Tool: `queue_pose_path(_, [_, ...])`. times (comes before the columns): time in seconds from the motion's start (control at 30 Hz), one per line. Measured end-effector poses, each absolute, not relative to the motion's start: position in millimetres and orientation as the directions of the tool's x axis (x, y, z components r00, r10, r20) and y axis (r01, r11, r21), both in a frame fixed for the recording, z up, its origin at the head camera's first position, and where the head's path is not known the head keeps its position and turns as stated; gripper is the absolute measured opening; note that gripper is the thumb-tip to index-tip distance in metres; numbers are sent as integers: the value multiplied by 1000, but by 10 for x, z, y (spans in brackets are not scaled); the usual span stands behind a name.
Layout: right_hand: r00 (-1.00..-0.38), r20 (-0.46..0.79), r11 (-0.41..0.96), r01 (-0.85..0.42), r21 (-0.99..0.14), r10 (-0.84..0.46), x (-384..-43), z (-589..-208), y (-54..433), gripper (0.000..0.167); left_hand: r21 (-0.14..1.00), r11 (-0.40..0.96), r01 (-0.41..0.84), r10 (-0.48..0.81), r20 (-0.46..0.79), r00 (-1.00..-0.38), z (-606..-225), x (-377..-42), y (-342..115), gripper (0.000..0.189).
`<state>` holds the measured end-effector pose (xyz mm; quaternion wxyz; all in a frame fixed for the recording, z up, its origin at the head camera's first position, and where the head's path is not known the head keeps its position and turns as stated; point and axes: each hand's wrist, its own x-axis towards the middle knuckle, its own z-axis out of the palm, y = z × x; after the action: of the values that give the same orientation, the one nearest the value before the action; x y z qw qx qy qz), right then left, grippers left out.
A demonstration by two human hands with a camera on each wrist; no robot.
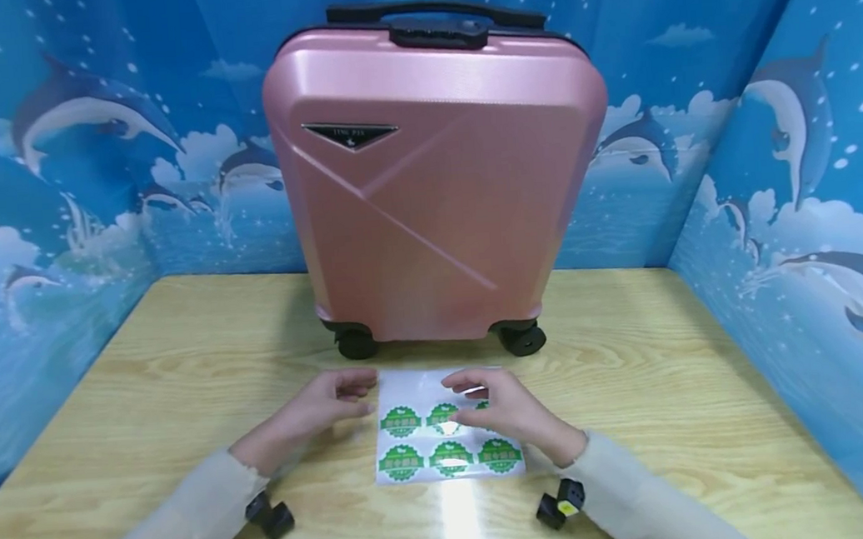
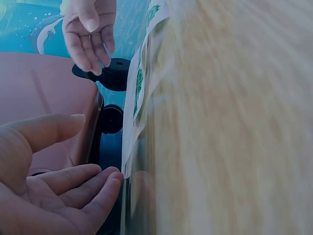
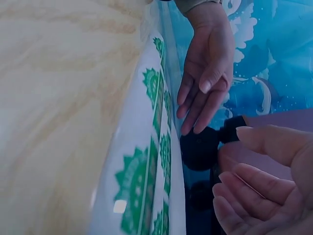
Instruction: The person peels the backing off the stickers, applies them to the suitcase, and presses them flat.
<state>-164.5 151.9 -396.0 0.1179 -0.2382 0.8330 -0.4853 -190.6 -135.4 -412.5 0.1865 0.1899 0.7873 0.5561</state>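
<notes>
A white sheet (image 1: 410,386) printed with two rows of round green stickers (image 1: 402,463) lies flat on the table. My left hand (image 1: 328,402) is at the sheet's left edge, fingers loosely bent with nothing between them. Over the sheet's upper right part hovers my right hand (image 1: 504,406), thumb and fingers apart, hiding some of the stickers. The left wrist view has the left hand (image 2: 63,181) low beside the sheet's edge, its palm bare. In the right wrist view, the right hand (image 3: 264,186) is likewise relaxed and holds nothing.
A pink hard-shell suitcase (image 1: 426,195) stands upright behind the sheet on black wheels (image 1: 522,340), with a black handle (image 1: 436,8) on top. Blue dolphin-print curtains (image 1: 792,152) enclose the wooden table (image 1: 204,352) at the back and sides. A light reflection crosses the table's front.
</notes>
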Motion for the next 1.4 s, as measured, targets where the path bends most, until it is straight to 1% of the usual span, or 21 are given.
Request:
queue_pose_path(0.17, [-852, 40, 406, -289, -867, -522, -1660, -3951, 1345, 42, 944, 319, 85, 494, -89, -865, -4134, -1917, -1364, 54])
queue_pose_path(0.5, [-843, 8, 457, -299, -837, -537, -1645, -3991, 1016, 38, 937, 349, 21, 475, -158, -866, -4147, -1902, -1363, 53])
queue_pose_path(0.63, [-850, -28, 483, -271, -833, -526, -1624, -4006, 960, 39, 931, 365, -13, 448, -188, -874, -4130, -1885, -1345, 52])
queue_pose_path(0.83, [-881, -79, 491, -183, -852, -467, -1682, -4087, 950, 37, 938, 347, -9, 460, -178, -870, -4126, -1864, -1335, 52])
queue_pose_path(1.13, [-875, -88, 439, -150, -886, -476, -1710, -4124, 939, 38, 945, 326, -24, 460, -181, -869, -4172, -1893, -1328, 57])
queue_pose_path(1.4, [-865, -107, 448, -144, -882, -490, -1706, -4156, 943, 38, 943, 331, 31, 463, -133, -876, -4221, -1938, -1301, 60])
